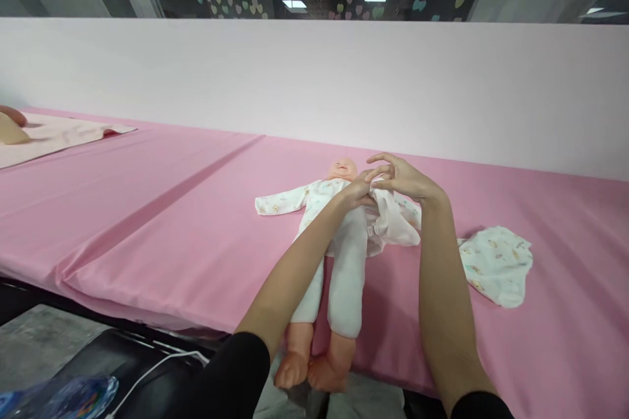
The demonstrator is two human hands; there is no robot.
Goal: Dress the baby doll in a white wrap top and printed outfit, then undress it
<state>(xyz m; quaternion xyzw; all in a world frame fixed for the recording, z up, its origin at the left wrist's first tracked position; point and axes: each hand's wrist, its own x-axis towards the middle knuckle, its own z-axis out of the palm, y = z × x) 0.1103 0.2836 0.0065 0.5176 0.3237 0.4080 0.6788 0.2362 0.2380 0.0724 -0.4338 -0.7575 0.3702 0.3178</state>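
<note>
Looking down on a doll (348, 268) in the head view, laid on its back on a pink table (147, 190), with the head (343, 169) toward the wall (314, 78) and the feet (331, 366) out past the near edge. Shows a white printed shirt (318, 198) about the upper body, with one sleeve (282, 203) straight out and the other side bunched. Reaches across the chest with the left hand (361, 192), down at the bunched cloth and partly behind the right hand (405, 177); cannot tell its grip. Holds the right just beside it, loosely open with fingers bent and parted, gripping nothing visibly; cannot rule out a light touch on the cloth. Shows a second cloth (496, 265) crumpled beyond the right forearm.

Judge the shirt light, limp and thin, apt to fold on itself. Best taken by a cuff or an open edge, not by a middle fold. Judge the doll heavier, soft in the white-clad legs (346, 288), firmer and smoother at the bare head and feet. Best steadied at the trunk, without pulling on the overhanging feet.
</note>
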